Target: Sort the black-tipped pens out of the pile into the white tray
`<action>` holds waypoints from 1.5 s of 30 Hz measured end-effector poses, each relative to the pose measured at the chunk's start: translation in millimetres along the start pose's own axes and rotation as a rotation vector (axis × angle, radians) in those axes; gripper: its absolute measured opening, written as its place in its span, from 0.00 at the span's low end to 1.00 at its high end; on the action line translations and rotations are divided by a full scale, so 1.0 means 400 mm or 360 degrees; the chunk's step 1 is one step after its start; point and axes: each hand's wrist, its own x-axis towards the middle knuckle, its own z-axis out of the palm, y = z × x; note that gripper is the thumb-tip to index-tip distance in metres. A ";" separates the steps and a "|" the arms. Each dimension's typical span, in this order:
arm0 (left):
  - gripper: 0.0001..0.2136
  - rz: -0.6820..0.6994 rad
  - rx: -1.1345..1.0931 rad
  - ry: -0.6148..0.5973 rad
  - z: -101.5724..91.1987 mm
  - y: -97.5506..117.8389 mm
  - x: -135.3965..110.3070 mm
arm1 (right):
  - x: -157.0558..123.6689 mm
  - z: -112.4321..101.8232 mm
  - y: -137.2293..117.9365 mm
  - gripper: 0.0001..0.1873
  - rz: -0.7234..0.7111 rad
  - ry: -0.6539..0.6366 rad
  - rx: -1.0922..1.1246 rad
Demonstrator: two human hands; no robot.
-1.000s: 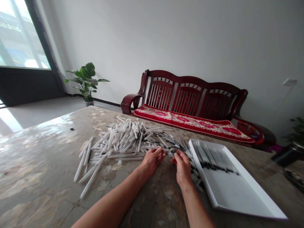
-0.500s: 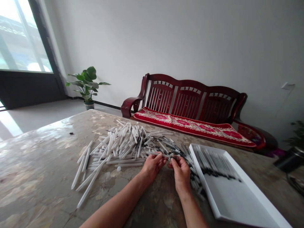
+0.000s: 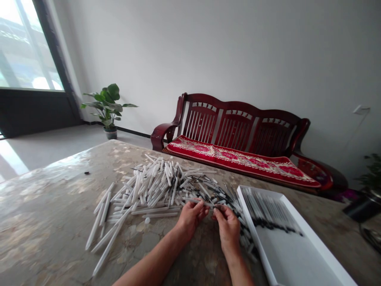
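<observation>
My left hand [image 3: 193, 216] is closed, its thumb and fingers pinching the white, translucent barrel of a pen [image 3: 193, 200]. At the pen's other end, my right hand [image 3: 228, 224] is closed in a pinch around a dark part, mostly hidden by the fingers. The pen lies almost level between both hands, above the table's near middle. Behind the hands spreads a loose heap of white pen barrels [image 3: 149, 186]. Thin dark pieces [image 3: 218, 190] lie on the heap's right side. To the right, a white shallow box [image 3: 282, 262] holds a row of clear pens with black ends [image 3: 269, 206].
The patterned table [image 3: 53, 214] carries a small round white piece [image 3: 147, 220] and a dark bit [image 3: 86, 172]. Beyond it stands a dark red wooden bench [image 3: 235, 119] with a red patterned cover [image 3: 238, 157]. A potted plant [image 3: 108, 107] is on the floor at left.
The view has tipped slightly, so the table things sit a little lower. Both hands keep hold of the pen in nearly the same pose.
</observation>
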 end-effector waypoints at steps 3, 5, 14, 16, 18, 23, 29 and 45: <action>0.11 -0.0002 0.0014 0.0008 0.002 0.001 -0.004 | -0.003 -0.005 -0.001 0.19 -0.0015 0.0000 -0.0094; 0.12 0.0003 0.0032 -0.0008 0.004 -0.001 -0.007 | -0.004 -0.009 0.001 0.20 -0.0035 0.0025 -0.0162; 0.20 0.0039 0.0087 0.0026 0.010 -0.008 -0.019 | 0.001 -0.033 0.016 0.20 -0.0276 -0.0044 -0.0503; 0.20 0.0060 0.0097 0.0022 0.009 -0.008 -0.022 | 0.000 -0.039 0.016 0.19 -0.0370 -0.0093 -0.0580; 0.20 0.0082 0.0118 0.0027 0.006 -0.008 -0.025 | -0.003 -0.042 0.012 0.17 -0.0480 -0.0130 -0.0684; 0.19 0.0137 0.0128 0.0025 0.000 -0.010 -0.031 | -0.015 -0.042 -0.004 0.15 -0.0663 -0.0207 -0.0891; 0.19 0.0162 0.0203 0.0000 0.000 -0.007 -0.035 | -0.029 -0.038 -0.010 0.16 -0.0751 -0.0240 -0.1067; 0.18 0.0143 0.0317 -0.0011 0.005 -0.002 -0.053 | -0.031 -0.037 -0.002 0.26 -0.0889 -0.0152 -0.1344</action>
